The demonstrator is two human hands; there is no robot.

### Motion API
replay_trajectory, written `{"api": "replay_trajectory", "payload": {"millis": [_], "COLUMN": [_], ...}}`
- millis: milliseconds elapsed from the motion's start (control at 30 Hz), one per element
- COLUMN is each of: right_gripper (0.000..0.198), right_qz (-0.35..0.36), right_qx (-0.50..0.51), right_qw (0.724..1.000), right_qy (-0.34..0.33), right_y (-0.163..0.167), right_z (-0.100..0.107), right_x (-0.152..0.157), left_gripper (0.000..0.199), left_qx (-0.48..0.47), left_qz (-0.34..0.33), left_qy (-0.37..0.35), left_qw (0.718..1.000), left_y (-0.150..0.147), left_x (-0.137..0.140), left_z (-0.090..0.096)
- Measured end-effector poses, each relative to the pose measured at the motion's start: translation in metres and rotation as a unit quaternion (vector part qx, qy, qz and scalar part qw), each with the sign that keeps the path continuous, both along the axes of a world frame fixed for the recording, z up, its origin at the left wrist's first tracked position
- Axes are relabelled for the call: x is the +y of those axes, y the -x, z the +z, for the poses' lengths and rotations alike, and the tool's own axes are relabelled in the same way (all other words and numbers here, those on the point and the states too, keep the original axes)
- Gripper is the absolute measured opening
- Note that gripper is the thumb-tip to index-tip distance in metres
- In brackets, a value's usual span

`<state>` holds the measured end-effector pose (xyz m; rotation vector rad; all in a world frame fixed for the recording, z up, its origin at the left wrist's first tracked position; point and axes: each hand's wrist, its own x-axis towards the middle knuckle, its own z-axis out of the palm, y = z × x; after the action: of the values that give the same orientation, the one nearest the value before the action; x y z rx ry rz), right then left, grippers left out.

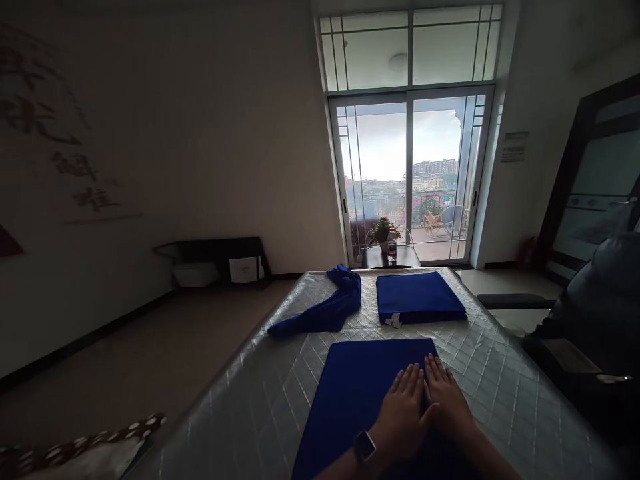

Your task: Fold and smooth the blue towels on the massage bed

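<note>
A flat, smoothly folded blue cloth (350, 393) lies on the silvery quilted table cover close to me. My left hand (406, 403), with a watch (365, 445) on its wrist, rests flat on the cloth with fingers stretched forward. Beside it, my right hand (444, 393) lies flat along the cloth's right side, the two hands touching or nearly so. Farther off sits a thicker folded blue cloth (420, 295) with white tags (393, 321) on its near edge. To its left a crumpled blue cloth (327, 307) trails toward the table's left edge.
The quilted cover (240, 407) spreads over the whole table. Behind it, a small dark table (370, 258) carries a potted plant (383, 231) and a bottle (392, 247), before a sliding glass door (373, 167). A dark chair (600, 300) stands at the right.
</note>
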<state>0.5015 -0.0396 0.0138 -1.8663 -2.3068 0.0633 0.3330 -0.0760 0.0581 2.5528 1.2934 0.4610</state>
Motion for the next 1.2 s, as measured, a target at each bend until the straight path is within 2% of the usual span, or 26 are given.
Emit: {"api": "replay_trajectory", "payload": {"millis": [67,167,267,433,567,767,967,1200], "right_gripper": [0.063,0.062,0.066,0.066,0.066,0.066,0.066,0.067], "right_qz": [0.014,0.007,-0.025,-0.031,-0.024,-0.018,-0.014,-0.026], "right_qx": [-0.008,0.009,0.041,0.055,0.027,0.010,-0.021,-0.007], "right_qw": [1.000,1.000,0.999,0.998,0.999,1.000,0.999,0.999], "right_qy": [0.000,0.000,0.003,0.006,0.004,0.013,0.033,0.041], "right_y": [-0.002,-0.002,0.001,0.002,0.002,0.003,0.001,0.013], "right_z": [-0.001,0.000,0.002,0.004,0.006,0.010,0.017,0.038], "right_x": [-0.001,-0.001,0.000,0.000,-0.002,0.001,0.006,0.038], "left_gripper": [0.072,0.071,0.072,0.082,0.083,0.091,0.091,0.085], "left_qx": [-0.010,0.014,0.050,0.084,0.073,0.054,0.044,0.036], "left_qz": [-0.001,0.019,0.069,0.207,0.262,0.277,0.283,0.286], "left_qy": [-0.013,-0.015,-0.009,0.024,0.020,0.028,0.023,0.025], "left_qw": [1.000,1.000,0.996,0.974,0.962,0.959,0.958,0.957], "left_y": [-0.014,-0.001,0.039,0.121,0.160,0.167,0.173,0.176], "left_x": [0.009,0.017,0.021,0.029,0.032,0.024,0.019,0.020], "left_z": [-0.011,-0.022,-0.023,-0.020,-0.027,-0.027,-0.024,-0.030]}}
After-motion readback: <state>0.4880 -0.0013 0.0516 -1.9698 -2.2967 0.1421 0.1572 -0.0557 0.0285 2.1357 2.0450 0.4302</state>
